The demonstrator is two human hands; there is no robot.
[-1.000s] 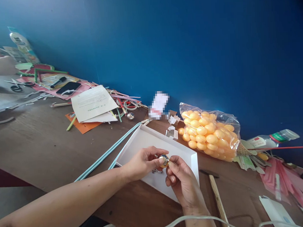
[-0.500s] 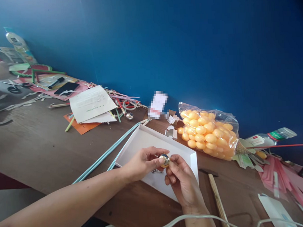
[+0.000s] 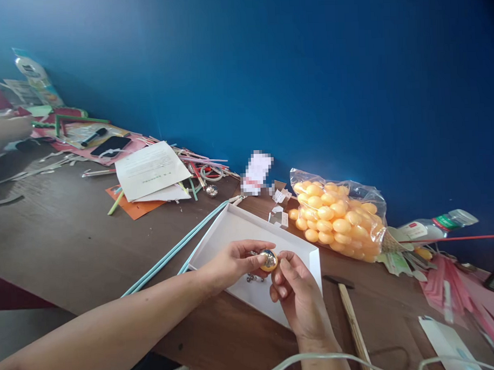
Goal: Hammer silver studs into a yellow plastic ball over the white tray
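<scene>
Over a shallow white box point(image 3: 216, 237), my left hand point(image 3: 239, 263) holds a shiny metal ball point(image 3: 268, 260) between thumb and fingers. My right hand point(image 3: 301, 293) is just to the right of the ball, thumb and forefinger pinched together. Whatever is between those fingertips is too small or hidden to make out. Below my left hand, several small shiny metal pieces point(image 3: 254, 278) lie in the box. Another shiny ball point(image 3: 211, 191) rests on the table beyond the box.
Pale blue tubes point(image 3: 172, 249) lie left of the box, a hammer point(image 3: 351, 316) to its right. Behind are a clear bag of orange balls point(image 3: 337, 219) and a bottle point(image 3: 438, 225). Papers point(image 3: 151, 169) cover the back left. Another person's hand point(image 3: 8, 131) is at far left.
My right fingertips have drawn slightly away from the ball, which stays in my left hand. The other person's hand at far left has come further into view.
</scene>
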